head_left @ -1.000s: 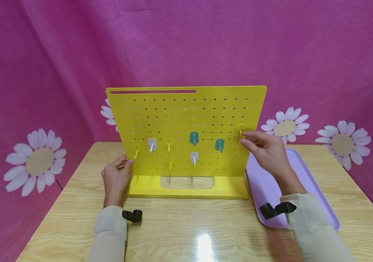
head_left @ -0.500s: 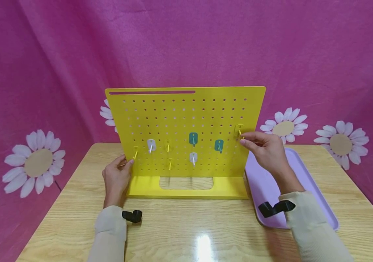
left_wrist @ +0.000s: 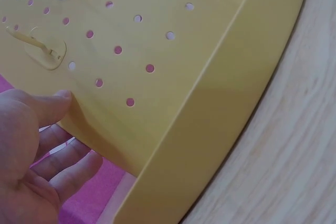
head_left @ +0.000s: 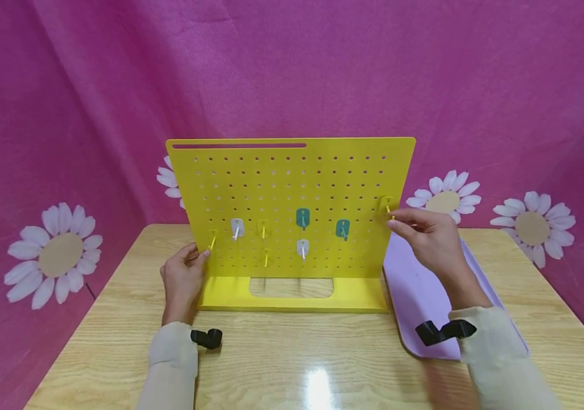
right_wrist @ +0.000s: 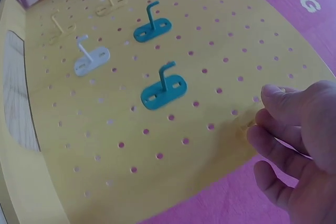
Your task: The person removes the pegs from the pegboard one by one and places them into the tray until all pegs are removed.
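Hands [head_left: 181,276] [head_left: 427,239] raised at pegboard [head_left: 282,188] edges.

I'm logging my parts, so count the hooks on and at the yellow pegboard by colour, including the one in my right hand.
Yellow hooks: 4, one pinched by the right hand
White hooks: 2
Teal hooks: 2
Total: 8
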Demonstrator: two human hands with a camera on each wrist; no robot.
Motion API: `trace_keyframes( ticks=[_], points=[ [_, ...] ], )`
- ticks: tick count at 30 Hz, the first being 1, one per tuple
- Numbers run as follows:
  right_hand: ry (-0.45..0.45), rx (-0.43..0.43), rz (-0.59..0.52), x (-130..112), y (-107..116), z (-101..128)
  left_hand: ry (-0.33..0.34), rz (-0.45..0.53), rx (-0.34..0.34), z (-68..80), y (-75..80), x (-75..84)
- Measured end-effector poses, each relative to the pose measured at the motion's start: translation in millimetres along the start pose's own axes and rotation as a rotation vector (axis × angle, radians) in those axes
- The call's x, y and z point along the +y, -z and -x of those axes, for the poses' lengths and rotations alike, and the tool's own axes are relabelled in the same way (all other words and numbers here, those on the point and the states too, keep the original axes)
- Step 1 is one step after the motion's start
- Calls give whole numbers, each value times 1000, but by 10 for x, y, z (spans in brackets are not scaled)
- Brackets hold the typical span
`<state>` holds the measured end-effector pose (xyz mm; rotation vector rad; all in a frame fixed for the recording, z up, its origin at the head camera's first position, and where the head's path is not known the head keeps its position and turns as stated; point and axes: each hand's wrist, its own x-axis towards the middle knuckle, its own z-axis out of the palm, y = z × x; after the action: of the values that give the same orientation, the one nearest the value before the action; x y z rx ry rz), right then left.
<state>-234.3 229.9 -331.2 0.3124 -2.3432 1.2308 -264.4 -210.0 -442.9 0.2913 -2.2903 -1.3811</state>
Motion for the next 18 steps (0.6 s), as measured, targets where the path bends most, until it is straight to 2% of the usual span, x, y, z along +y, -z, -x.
trace_keyframes(
  ticks=[4,11,18],
  points=[
    [6,12,12,76,104,38,-9,11,3,-4,1,1],
    [-61,20,85,228,291,135,-5,10,7,-9,1,9],
    [-119,14,119,461,312,148,17,9,-7,3,5,9]
  ],
)
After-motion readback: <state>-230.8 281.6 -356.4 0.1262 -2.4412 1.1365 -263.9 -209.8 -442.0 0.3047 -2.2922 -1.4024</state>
